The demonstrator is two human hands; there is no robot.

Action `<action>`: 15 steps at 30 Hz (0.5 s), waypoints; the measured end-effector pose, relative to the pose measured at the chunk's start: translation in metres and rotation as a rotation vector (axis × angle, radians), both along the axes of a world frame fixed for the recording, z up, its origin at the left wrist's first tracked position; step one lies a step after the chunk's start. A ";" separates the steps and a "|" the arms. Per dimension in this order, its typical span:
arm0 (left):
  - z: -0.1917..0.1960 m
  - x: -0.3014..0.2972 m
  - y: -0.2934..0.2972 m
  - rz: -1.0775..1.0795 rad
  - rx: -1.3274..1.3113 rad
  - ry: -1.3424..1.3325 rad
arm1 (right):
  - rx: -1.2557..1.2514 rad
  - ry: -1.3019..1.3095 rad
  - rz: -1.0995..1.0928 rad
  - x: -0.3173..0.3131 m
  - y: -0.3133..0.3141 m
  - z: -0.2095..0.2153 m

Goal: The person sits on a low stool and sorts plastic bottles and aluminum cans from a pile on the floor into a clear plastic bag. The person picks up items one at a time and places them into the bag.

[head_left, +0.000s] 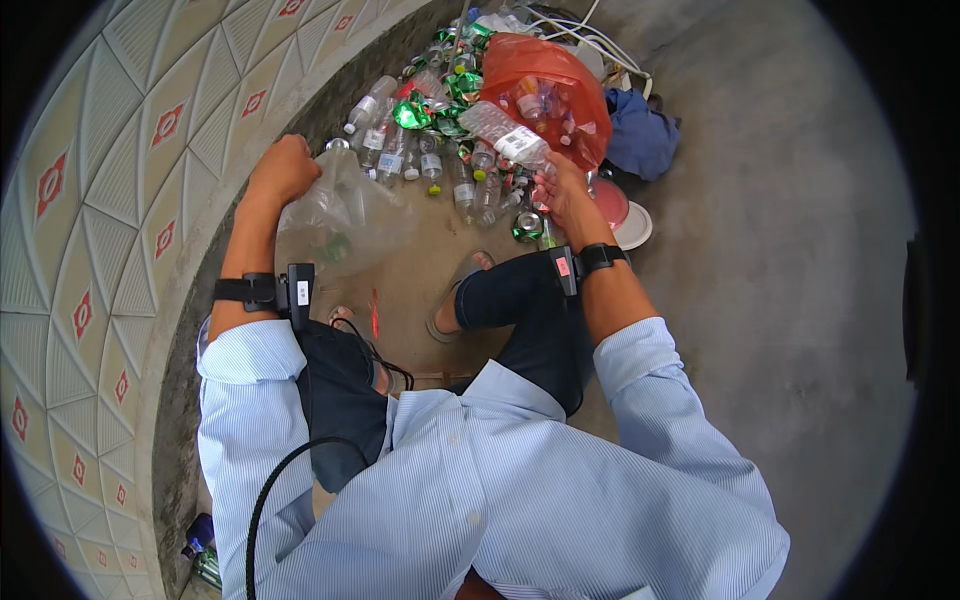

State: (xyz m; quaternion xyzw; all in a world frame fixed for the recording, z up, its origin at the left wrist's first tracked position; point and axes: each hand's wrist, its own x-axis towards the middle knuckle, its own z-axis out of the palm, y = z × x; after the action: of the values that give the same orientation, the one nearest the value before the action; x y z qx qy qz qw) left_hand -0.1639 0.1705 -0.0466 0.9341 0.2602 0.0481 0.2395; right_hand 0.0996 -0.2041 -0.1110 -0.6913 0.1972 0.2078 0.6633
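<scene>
On the floor (780, 220) before you there is a heap of plastic bottles and cans (391, 156); at its right stands a red bag (525, 62) with bottles inside. Nearer to you hangs a translucent bag (350, 215), and the fingers of your left hand (287, 166) are closed on its edge. Your right hand (567, 192) grips a clear bottle (508, 138) by its neck end, tilted above the heap.

The left hand (285, 168) grips a translucent plastic bag (345, 215); the right hand (566, 197) holds a clear, white-labelled plastic bottle (508, 138). Toward the beige floor's (412, 300) far edge, more clear bottles (391, 158) lie beside a red plastic bag (515, 62).
</scene>
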 end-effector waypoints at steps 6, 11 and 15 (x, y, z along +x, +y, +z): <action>0.006 -0.003 -0.008 0.000 0.061 0.027 | 0.108 0.092 -0.203 0.038 -0.010 -0.026; 0.016 -0.004 -0.013 0.050 0.051 0.138 | 0.183 0.087 -0.235 0.077 0.001 -0.042; 0.024 -0.008 -0.019 0.008 0.047 0.178 | 0.224 0.055 -0.254 0.127 0.022 -0.052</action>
State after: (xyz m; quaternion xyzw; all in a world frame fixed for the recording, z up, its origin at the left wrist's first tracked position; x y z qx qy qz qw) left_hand -0.1723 0.1518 -0.0231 0.9389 0.2832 -0.0282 0.1934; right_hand 0.2268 -0.1820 -0.1626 -0.5767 0.2764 0.1620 0.7515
